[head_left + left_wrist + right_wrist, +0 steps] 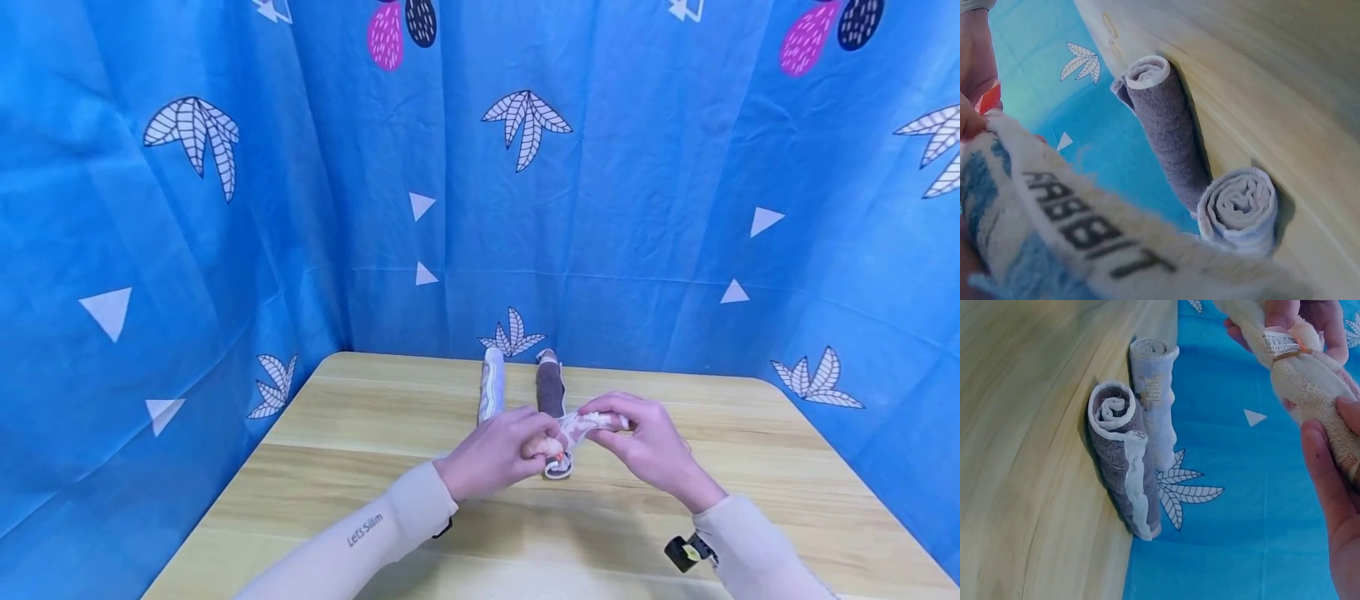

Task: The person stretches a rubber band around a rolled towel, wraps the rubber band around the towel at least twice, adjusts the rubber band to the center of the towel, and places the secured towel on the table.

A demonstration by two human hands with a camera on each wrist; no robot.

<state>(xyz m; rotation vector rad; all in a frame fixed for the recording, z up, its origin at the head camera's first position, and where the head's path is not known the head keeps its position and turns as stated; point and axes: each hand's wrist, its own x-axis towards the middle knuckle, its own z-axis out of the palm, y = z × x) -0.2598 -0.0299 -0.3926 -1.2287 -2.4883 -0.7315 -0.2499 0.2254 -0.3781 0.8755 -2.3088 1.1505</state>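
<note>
Both hands hold a bunched towel (581, 427) above the table, pale with pinkish patches. My left hand (506, 454) pinches one end, beside a white printed label (1280, 342) and a thin brown band (1288, 355) round the cloth. My right hand (651, 440) grips the other end between thumb and fingers. Up close in the left wrist view, the towel (1054, 225) has blue patches and dark lettering on its edge. Beyond the hands lie a purple-grey rolled towel (550, 387) and, left of it, a pale lilac rolled towel (492, 387).
The wooden table (360, 433) has rounded far corners. A blue patterned curtain (637, 208) hangs behind it and along both sides. Each forearm wears a strapped-on camera; the right one (681, 552) shows below the cuff.
</note>
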